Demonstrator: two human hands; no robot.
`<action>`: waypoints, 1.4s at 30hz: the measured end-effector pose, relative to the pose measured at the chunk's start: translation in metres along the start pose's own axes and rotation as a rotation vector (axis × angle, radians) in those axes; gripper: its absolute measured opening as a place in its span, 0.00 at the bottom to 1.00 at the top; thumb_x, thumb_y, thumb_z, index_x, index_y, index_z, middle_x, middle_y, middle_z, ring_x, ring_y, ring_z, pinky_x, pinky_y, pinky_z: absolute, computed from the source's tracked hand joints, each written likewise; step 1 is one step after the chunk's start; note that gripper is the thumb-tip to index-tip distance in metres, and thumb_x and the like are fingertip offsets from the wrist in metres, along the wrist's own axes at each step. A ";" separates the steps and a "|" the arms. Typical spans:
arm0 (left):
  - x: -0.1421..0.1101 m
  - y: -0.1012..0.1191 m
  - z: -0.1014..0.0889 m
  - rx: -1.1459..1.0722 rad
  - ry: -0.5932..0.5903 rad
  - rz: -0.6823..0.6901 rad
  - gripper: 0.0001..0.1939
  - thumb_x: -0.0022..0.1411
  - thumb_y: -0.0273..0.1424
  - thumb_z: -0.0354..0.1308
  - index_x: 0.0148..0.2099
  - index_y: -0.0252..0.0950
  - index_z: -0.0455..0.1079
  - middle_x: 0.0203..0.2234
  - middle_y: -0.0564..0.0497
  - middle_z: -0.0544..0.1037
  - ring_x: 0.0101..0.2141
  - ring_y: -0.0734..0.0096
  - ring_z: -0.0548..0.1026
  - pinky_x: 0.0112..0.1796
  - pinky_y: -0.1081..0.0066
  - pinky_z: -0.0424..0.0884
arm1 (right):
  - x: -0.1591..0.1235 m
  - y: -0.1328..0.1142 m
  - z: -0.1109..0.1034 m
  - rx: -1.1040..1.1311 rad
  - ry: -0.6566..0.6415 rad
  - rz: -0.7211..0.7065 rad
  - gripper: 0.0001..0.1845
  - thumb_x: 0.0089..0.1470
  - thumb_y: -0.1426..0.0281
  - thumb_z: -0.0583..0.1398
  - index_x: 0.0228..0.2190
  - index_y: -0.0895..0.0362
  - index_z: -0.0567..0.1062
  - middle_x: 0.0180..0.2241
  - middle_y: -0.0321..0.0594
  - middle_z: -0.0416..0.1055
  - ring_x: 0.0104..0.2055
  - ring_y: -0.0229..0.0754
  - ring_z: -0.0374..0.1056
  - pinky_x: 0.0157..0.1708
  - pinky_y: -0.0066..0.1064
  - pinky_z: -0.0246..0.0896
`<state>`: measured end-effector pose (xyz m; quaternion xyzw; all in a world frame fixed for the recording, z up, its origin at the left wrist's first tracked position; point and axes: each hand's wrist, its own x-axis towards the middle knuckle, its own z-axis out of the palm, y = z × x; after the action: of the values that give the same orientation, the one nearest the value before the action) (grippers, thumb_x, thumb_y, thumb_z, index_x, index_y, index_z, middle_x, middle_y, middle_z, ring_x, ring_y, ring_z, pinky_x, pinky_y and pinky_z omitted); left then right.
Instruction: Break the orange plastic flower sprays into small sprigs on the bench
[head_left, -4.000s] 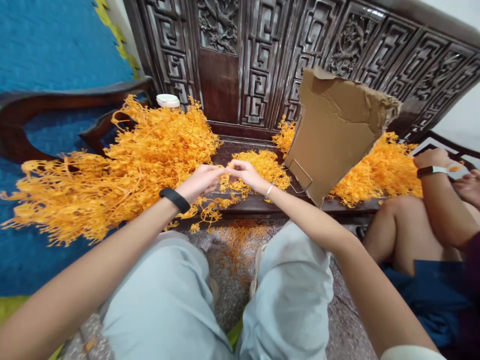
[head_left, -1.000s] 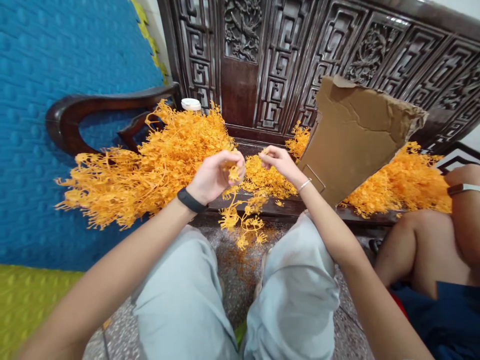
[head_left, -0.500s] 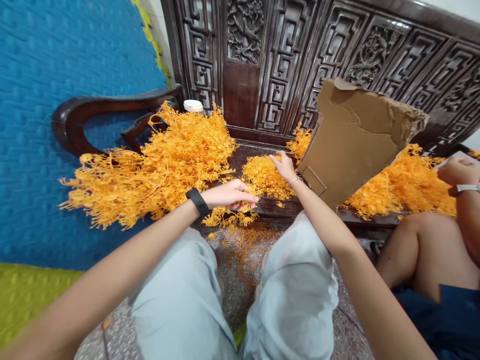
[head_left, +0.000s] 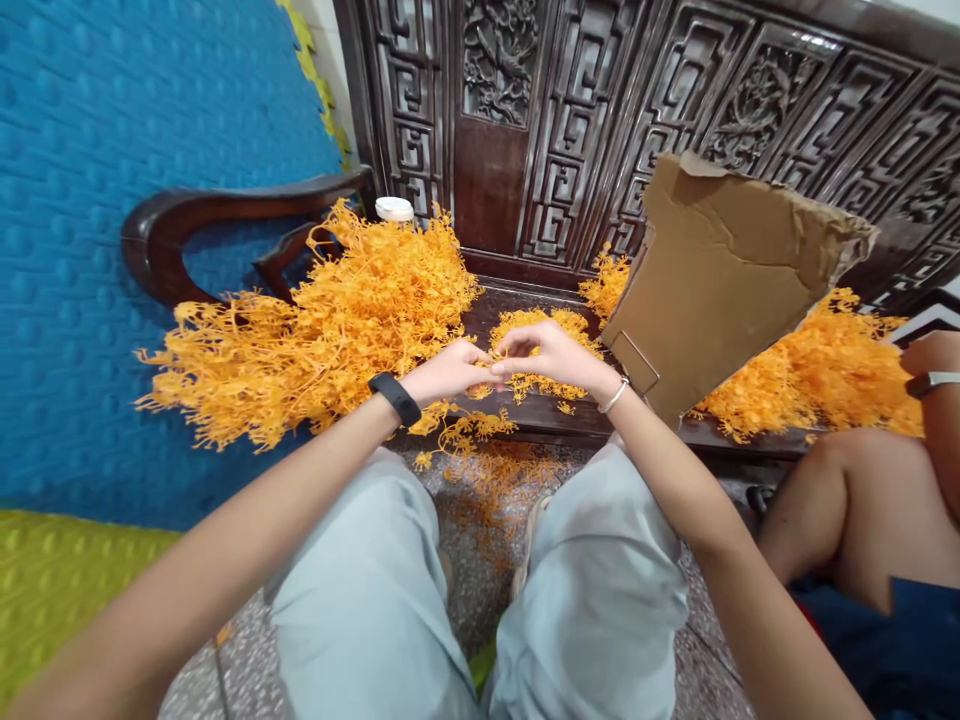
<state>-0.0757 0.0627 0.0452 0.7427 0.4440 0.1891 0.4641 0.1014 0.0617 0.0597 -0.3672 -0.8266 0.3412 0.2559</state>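
My left hand (head_left: 451, 370), with a black band at the wrist, is closed on a branching orange plastic strand (head_left: 472, 428) that hangs below the fingers. The fingertips of my right hand (head_left: 553, 356) meet those of the left in a pinch, with a bit of orange plastic showing between them; the exact grip is partly hidden. Behind and under the right hand lies a low heap of small orange pieces (head_left: 555, 325) on the dark wooden bench (head_left: 551, 412). Left of my left hand rises a large pile of branching orange strands (head_left: 360, 310).
A bent cardboard sheet (head_left: 731, 270) stands on the bench to the right, with more orange strands (head_left: 817, 370) behind it. A white-lidded container (head_left: 394, 209) is behind the left pile. Orange bits (head_left: 499, 490) litter the floor. Another person's knee (head_left: 814, 490) is at the right.
My right hand has come back from the small heap to the left, and its fingers now touch my left fingertips. The left hand has moved slightly up and left.
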 end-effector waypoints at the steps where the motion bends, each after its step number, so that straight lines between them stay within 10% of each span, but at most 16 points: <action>1: 0.000 0.000 0.000 -0.011 0.011 -0.002 0.11 0.50 0.35 0.59 0.25 0.30 0.74 0.09 0.60 0.56 0.13 0.84 0.51 0.17 0.76 0.45 | -0.002 -0.004 0.001 -0.052 0.035 -0.017 0.16 0.47 0.59 0.62 0.27 0.61 0.74 0.23 0.36 0.71 0.26 0.33 0.65 0.30 0.27 0.57; 7: 0.001 0.002 -0.001 -0.075 0.061 0.014 0.11 0.47 0.36 0.61 0.23 0.33 0.73 0.10 0.59 0.59 0.14 0.82 0.55 0.18 0.76 0.51 | -0.002 -0.005 0.002 -0.112 0.187 -0.051 0.11 0.50 0.66 0.60 0.23 0.61 0.71 0.22 0.36 0.69 0.26 0.33 0.62 0.29 0.27 0.56; 15: -0.003 0.011 -0.002 -0.418 0.057 0.063 0.12 0.46 0.38 0.62 0.25 0.33 0.73 0.26 0.51 0.74 0.24 0.79 0.65 0.21 0.77 0.56 | 0.001 0.001 0.002 0.464 0.119 0.005 0.11 0.54 0.65 0.57 0.27 0.59 0.65 0.24 0.36 0.70 0.28 0.34 0.68 0.33 0.29 0.63; 34: -0.009 0.015 -0.007 -0.525 -0.091 0.219 0.14 0.48 0.34 0.57 0.16 0.33 0.62 0.20 0.50 0.72 0.26 0.74 0.70 0.22 0.75 0.56 | -0.005 -0.006 0.004 0.745 -0.094 -0.047 0.14 0.55 0.63 0.57 0.24 0.58 0.63 0.24 0.34 0.64 0.31 0.33 0.64 0.36 0.28 0.61; 42: -0.012 0.022 0.001 -0.686 -0.074 0.241 0.12 0.44 0.31 0.53 0.14 0.35 0.59 0.10 0.56 0.59 0.14 0.81 0.57 0.20 0.73 0.53 | -0.009 -0.010 0.003 0.804 -0.145 -0.143 0.16 0.53 0.60 0.59 0.26 0.58 0.63 0.22 0.32 0.59 0.29 0.32 0.63 0.33 0.27 0.60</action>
<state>-0.0712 0.0483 0.0653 0.5974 0.2469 0.3532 0.6763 0.1002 0.0486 0.0638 -0.1546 -0.6667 0.6433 0.3431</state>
